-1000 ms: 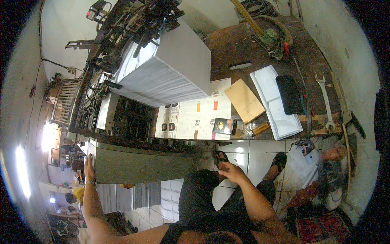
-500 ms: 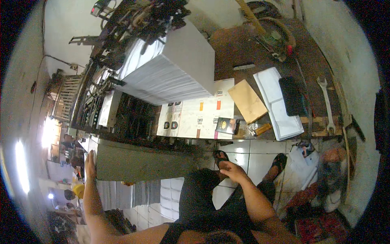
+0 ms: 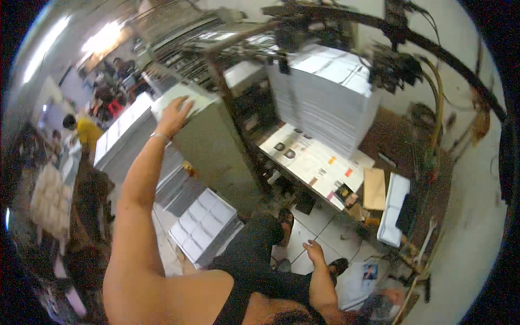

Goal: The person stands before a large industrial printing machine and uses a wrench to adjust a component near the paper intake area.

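My left hand (image 3: 174, 116) lies on the top of a grey-green metal cabinet (image 3: 208, 146), fingers spread and holding nothing. My right hand (image 3: 314, 252) hangs low over the tiled floor between my knees; its fingers look apart, with nothing visible in them, though it is small and a little blurred. Left of the cabinet stands a tall stack of white paper (image 3: 123, 130). A lower stack of printed sheets (image 3: 203, 225) sits on the floor beside my leg. A large block of stacked paper (image 3: 325, 103) stands on the machine's board ahead of me.
Printed sheets (image 3: 309, 162) lie on the board by the large stack. Near its right end are a brown envelope (image 3: 374, 188), a white paper pad (image 3: 394, 208), a dark phone (image 3: 406, 214) and a wrench (image 3: 428, 241). A person in yellow (image 3: 88, 132) is farther off, left.
My view has swung left and tilted up, bringing the paper stacks and the room on the left into sight. My left hand now rests on the cabinet top; my right hand stays low.
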Available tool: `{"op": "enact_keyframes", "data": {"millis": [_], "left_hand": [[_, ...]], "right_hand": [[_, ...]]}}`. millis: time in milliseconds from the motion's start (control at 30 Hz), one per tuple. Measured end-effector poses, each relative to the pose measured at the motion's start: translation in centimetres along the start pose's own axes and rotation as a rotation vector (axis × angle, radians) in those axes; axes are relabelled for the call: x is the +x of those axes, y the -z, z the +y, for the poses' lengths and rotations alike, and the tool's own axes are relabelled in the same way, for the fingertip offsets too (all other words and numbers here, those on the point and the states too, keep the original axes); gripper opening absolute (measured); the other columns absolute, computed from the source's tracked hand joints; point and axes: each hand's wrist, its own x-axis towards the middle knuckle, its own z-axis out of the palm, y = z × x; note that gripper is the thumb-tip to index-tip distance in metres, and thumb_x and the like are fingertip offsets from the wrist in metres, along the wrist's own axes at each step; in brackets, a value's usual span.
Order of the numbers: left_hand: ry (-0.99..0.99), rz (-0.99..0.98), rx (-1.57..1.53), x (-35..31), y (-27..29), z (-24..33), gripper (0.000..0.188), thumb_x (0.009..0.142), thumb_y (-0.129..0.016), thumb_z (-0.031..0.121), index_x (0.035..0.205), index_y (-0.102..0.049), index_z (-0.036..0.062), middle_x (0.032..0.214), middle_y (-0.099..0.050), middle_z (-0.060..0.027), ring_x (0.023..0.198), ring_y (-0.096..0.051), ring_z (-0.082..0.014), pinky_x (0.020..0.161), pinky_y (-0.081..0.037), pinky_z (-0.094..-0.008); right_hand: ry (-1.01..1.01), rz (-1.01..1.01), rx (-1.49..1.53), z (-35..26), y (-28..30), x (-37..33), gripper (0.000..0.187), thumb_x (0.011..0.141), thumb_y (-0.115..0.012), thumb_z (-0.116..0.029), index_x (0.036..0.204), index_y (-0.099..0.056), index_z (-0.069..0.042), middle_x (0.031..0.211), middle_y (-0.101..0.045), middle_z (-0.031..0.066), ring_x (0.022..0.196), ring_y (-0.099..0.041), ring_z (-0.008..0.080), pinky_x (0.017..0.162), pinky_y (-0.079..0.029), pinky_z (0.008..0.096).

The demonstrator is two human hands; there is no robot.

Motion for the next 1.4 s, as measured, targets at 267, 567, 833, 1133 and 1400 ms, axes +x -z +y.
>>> {"op": "enact_keyframes", "data": {"millis": [267, 567, 833, 1133, 1400], "left_hand": [[0.06, -0.003, 0.08, -1.8, -0.1, 0.8, 0.075, 0.093, -0.048, 0.068, 0.145, -0.054, 0.0141, 0.153, -0.046, -0.0193, 0.145, -0.036, -0.0392, 0.117, -0.025, -0.0608], [0.06, -0.077, 0.035, -2.2, 0.9, 3.3, 0.08, 0.091, -0.045, 0.072, 0.151, -0.048, 0.02, 0.159, -0.037, -0.0204, 0.151, -0.023, -0.0425, 0.121, -0.012, -0.064], [0.054, -0.097, -0.058, -2.5, 1.0, 2.6, 0.082, 0.089, -0.047, 0.074, 0.153, -0.046, 0.0216, 0.162, -0.031, -0.0219, 0.152, -0.019, -0.0444, 0.121, -0.006, -0.065], [0.058, -0.126, -0.059, -2.8, 1.5, 2.7, 0.081, 0.09, -0.046, 0.073, 0.153, -0.045, 0.0227, 0.163, -0.03, -0.0204, 0.153, -0.018, -0.0433, 0.121, -0.005, -0.0642], [0.064, -0.126, -0.047, -2.7, 1.3, 2.8, 0.08, 0.09, -0.046, 0.072, 0.153, -0.045, 0.0234, 0.163, -0.031, -0.0191, 0.153, -0.02, -0.0419, 0.122, -0.006, -0.0628]], "right_hand": [[0.211, 0.206, -0.27, 0.2, 2.7, -6.9, 0.06, 0.083, -0.077, -0.033, 0.131, -0.063, -0.001, 0.116, -0.071, 0.0229, 0.098, -0.071, 0.0333, 0.089, -0.054, 0.0395], [0.098, 0.346, -0.751, -1.0, 4.3, -16.1, 0.054, 0.082, -0.077, -0.046, 0.117, -0.07, -0.005, 0.109, -0.072, 0.0217, 0.099, -0.069, 0.0383, 0.087, -0.053, 0.0455], [0.145, 0.333, -0.576, 0.4, 4.5, -15.4, 0.058, 0.078, -0.08, -0.045, 0.113, -0.071, 0.001, 0.104, -0.074, 0.0199, 0.097, -0.07, 0.0343, 0.083, -0.054, 0.0426], [0.112, 0.422, -0.619, 1.2, 3.9, -15.3, 0.058, 0.08, -0.078, -0.045, 0.117, -0.07, -0.001, 0.102, -0.074, 0.0194, 0.096, -0.07, 0.0344, 0.083, -0.053, 0.0426], [0.126, 0.389, -0.693, -0.3, 4.0, -16.2, 0.058, 0.082, -0.075, -0.047, 0.119, -0.07, -0.003, 0.107, -0.073, 0.0204, 0.101, -0.069, 0.0382, 0.087, -0.053, 0.045]]}}
